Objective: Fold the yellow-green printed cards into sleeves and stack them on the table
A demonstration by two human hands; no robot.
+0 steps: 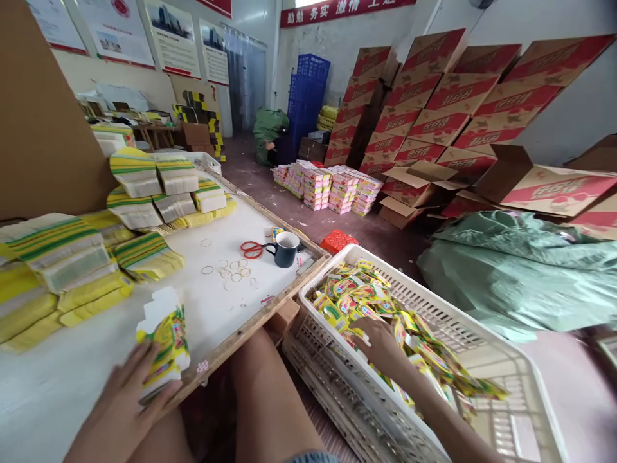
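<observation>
My left hand (126,392) grips a small yellow-green printed carton (164,341), open at its top, standing at the near edge of the white table (212,308). My right hand (380,344) reaches into the white plastic crate (434,302) beside my knee and lies on a heap of yellow-green sachets (366,302). Its fingers curl down among the sachets; what they hold is hidden.
Stacks of flat yellow-green cartons (72,263) line the table's left side. Rubber bands (231,270), red scissors (251,249) and a dark mug (285,249) lie mid-table. Red-printed cardboard boxes (434,109), pink packet stacks (332,186), a green sack (520,270) and blue crates (308,90) fill the floor.
</observation>
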